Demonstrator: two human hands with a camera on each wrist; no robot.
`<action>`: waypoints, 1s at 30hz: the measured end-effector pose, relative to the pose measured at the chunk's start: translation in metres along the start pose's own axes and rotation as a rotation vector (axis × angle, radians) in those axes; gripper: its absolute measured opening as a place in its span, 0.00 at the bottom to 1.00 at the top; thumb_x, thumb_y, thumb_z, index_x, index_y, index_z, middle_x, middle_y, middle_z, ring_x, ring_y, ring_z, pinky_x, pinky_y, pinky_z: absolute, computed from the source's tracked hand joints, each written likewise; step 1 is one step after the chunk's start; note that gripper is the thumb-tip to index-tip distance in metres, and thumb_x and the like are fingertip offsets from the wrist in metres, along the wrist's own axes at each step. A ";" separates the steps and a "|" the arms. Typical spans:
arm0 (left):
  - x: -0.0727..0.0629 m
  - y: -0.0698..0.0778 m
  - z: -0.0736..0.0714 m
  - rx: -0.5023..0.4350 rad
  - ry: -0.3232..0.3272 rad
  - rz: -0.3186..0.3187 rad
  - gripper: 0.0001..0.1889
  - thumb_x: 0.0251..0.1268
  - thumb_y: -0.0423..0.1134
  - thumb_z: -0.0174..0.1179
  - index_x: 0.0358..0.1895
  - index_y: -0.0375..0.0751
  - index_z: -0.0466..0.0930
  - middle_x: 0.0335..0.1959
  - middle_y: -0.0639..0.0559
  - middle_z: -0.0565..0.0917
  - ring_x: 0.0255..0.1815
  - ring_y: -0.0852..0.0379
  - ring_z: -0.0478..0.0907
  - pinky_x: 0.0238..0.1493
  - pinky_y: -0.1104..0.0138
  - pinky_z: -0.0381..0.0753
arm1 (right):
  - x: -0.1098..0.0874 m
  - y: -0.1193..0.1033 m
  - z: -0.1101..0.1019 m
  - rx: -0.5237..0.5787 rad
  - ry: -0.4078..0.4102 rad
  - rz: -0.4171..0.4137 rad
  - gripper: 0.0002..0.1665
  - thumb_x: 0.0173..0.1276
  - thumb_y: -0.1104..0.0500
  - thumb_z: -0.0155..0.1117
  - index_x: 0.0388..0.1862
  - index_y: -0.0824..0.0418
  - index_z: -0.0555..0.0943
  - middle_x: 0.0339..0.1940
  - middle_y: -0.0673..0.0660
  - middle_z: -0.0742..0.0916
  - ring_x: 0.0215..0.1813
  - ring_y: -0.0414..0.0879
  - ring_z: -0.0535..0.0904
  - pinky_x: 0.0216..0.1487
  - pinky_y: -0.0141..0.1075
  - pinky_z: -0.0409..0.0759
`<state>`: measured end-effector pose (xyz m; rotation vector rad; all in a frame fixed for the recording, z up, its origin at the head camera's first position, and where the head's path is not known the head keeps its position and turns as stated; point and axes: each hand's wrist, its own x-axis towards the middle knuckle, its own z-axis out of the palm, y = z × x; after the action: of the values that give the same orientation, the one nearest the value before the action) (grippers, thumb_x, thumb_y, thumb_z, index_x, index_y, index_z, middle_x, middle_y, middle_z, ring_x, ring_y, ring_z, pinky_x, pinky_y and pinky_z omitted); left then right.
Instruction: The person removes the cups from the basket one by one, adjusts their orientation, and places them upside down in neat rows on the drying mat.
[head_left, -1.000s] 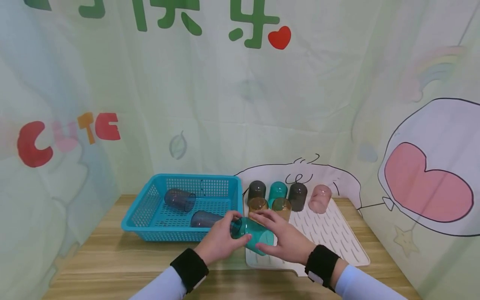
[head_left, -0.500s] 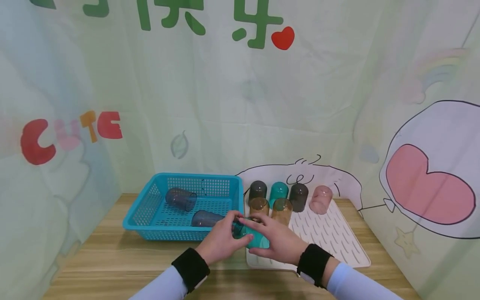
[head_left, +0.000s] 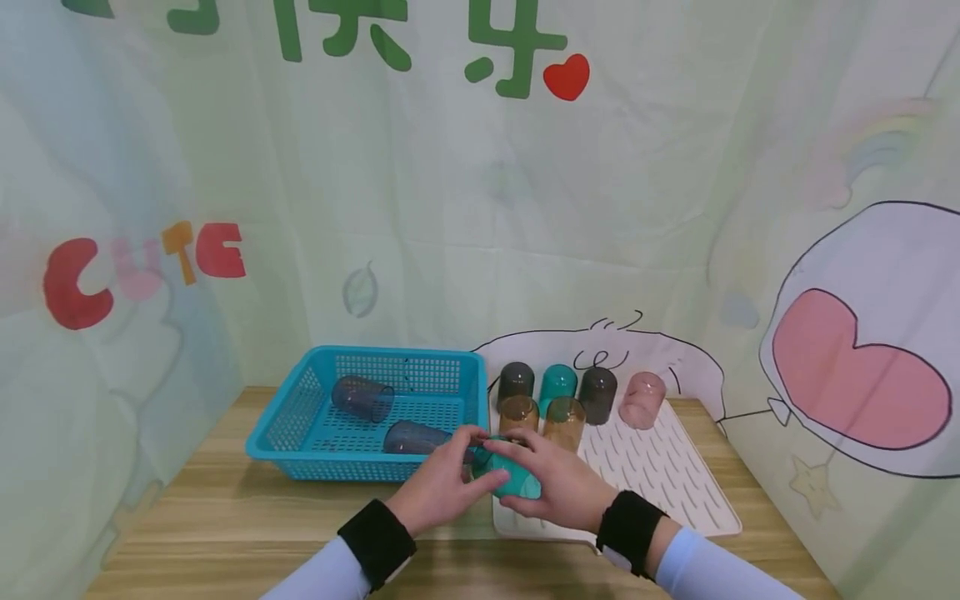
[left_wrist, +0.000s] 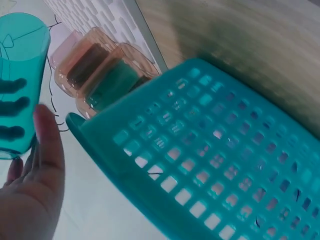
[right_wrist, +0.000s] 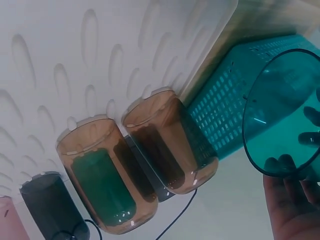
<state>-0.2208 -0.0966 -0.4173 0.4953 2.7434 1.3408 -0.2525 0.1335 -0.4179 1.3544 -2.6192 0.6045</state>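
Both hands hold a clear teal cup (head_left: 522, 482) between them, above the left front part of a white ridged draining tray (head_left: 660, 479). My left hand (head_left: 438, 485) grips it on the left, thumb (left_wrist: 47, 130) along its side; in the left wrist view, dark finger shapes show through the teal wall. From the other side my right hand (head_left: 568, 479) wraps the cup, fingers curved over its top and thumb below. In the right wrist view the cup's round open mouth (right_wrist: 250, 100) faces the camera, with fingertips at its rim.
A blue plastic basket (head_left: 300, 463) stands left of the tray, with a purplish cup (head_left: 362, 398) and a blue-grey cup (head_left: 411, 437) lying inside. Upside down on the tray stand amber cups (head_left: 564, 419), dark grey cups (head_left: 597, 395), another teal cup (head_left: 558, 383) and a pink cup (head_left: 642, 400).
My right hand has shifted slightly left and closer to my left hand, and the teal cup has turned between them. Over the last half second the hands have hardly moved.
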 end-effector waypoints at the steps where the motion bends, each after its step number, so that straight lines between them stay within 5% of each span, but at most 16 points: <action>1: -0.001 -0.001 0.000 0.010 0.011 0.018 0.37 0.71 0.65 0.57 0.72 0.44 0.63 0.67 0.43 0.76 0.57 0.46 0.81 0.56 0.50 0.84 | -0.001 0.000 -0.001 0.004 0.008 0.002 0.44 0.67 0.43 0.72 0.78 0.38 0.63 0.71 0.51 0.74 0.59 0.45 0.81 0.54 0.40 0.86; 7: -0.004 -0.011 -0.003 0.242 0.163 0.123 0.24 0.78 0.53 0.55 0.66 0.42 0.73 0.60 0.47 0.82 0.61 0.48 0.80 0.62 0.49 0.81 | -0.006 0.006 -0.005 0.048 0.041 0.075 0.42 0.68 0.42 0.71 0.77 0.36 0.64 0.71 0.49 0.74 0.57 0.44 0.82 0.53 0.39 0.86; 11: -0.005 -0.028 -0.004 0.512 0.284 0.222 0.13 0.72 0.44 0.63 0.54 0.45 0.83 0.53 0.52 0.86 0.59 0.50 0.82 0.61 0.48 0.81 | -0.012 0.011 -0.009 0.087 0.053 0.152 0.42 0.67 0.39 0.71 0.76 0.31 0.62 0.70 0.48 0.74 0.57 0.45 0.82 0.53 0.40 0.87; 14: -0.005 -0.039 -0.003 0.632 0.340 0.278 0.07 0.68 0.41 0.68 0.46 0.48 0.88 0.46 0.55 0.87 0.52 0.52 0.83 0.54 0.51 0.82 | -0.016 0.015 -0.013 0.132 0.085 0.195 0.43 0.65 0.40 0.72 0.76 0.31 0.63 0.70 0.49 0.74 0.59 0.48 0.81 0.56 0.44 0.86; 23: -0.004 -0.050 -0.002 0.670 0.408 0.332 0.06 0.61 0.36 0.73 0.39 0.51 0.90 0.40 0.59 0.87 0.46 0.57 0.83 0.48 0.58 0.84 | -0.030 0.035 -0.029 0.227 0.242 0.257 0.44 0.65 0.46 0.75 0.76 0.38 0.64 0.70 0.52 0.74 0.65 0.55 0.79 0.60 0.52 0.83; 30: -0.002 -0.050 -0.002 0.661 0.417 0.338 0.06 0.59 0.36 0.74 0.39 0.51 0.90 0.40 0.59 0.87 0.46 0.57 0.83 0.50 0.58 0.85 | -0.038 0.060 -0.043 0.201 0.385 0.308 0.45 0.63 0.50 0.77 0.76 0.48 0.65 0.70 0.61 0.75 0.67 0.64 0.77 0.59 0.60 0.82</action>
<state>-0.2328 -0.1271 -0.4552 0.8166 3.5731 0.5666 -0.2812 0.2103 -0.4066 0.7731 -2.5051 1.0757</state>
